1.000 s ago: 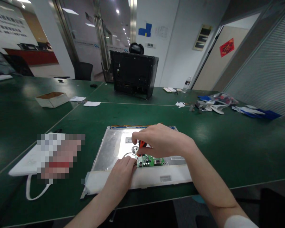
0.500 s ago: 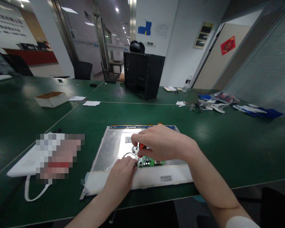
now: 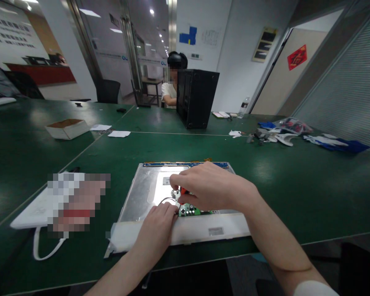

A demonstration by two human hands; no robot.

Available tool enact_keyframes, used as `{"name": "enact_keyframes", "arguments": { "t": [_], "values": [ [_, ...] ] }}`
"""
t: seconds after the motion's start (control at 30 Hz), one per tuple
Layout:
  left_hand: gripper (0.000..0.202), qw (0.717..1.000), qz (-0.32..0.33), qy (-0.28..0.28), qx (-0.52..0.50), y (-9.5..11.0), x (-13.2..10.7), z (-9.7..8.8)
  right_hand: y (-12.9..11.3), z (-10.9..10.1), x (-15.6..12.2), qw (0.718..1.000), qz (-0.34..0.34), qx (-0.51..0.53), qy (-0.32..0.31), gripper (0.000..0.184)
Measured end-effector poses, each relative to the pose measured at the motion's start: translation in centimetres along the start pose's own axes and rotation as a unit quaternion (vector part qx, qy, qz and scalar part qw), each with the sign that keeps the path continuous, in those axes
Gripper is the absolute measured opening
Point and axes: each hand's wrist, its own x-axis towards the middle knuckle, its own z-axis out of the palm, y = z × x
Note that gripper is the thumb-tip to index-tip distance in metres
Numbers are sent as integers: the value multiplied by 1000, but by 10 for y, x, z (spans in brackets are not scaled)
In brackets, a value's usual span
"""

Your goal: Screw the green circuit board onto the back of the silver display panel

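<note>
A flat silver display panel (image 3: pixel 138 197) lies back-up on the green table (image 3: pixel 296 185), with a small green circuit board (image 3: pixel 189 211) near its front edge. My right hand (image 3: pixel 208 187) is closed around an orange-handled screwdriver (image 3: pixel 183 191), whose tip points down at the board. My left hand (image 3: pixel 157 226) rests on the panel's white front strip, fingers curled and pressing by a thin dark cable (image 3: pixel 166 200) at the board's left end.
A white pad with a strap (image 3: pixel 33 213) lies left of the panel. Farther back are a cardboard box (image 3: pixel 67 128), paper slips (image 3: pixel 119 134), a black computer case (image 3: pixel 197 98) with a person seated behind it, and blue and white clutter (image 3: pixel 283 133) at right.
The black computer case at the back has shifted to the right, uncovering the person behind it. My hands have stayed at the circuit board.
</note>
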Motion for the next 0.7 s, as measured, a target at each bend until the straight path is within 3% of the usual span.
{"name": "enact_keyframes", "arguments": {
  "t": [0.7],
  "values": [
    [17, 1000, 7, 12, 14, 0, 0, 3, -1, 2, 0, 1000, 3, -24, 12, 15]
  ]
}}
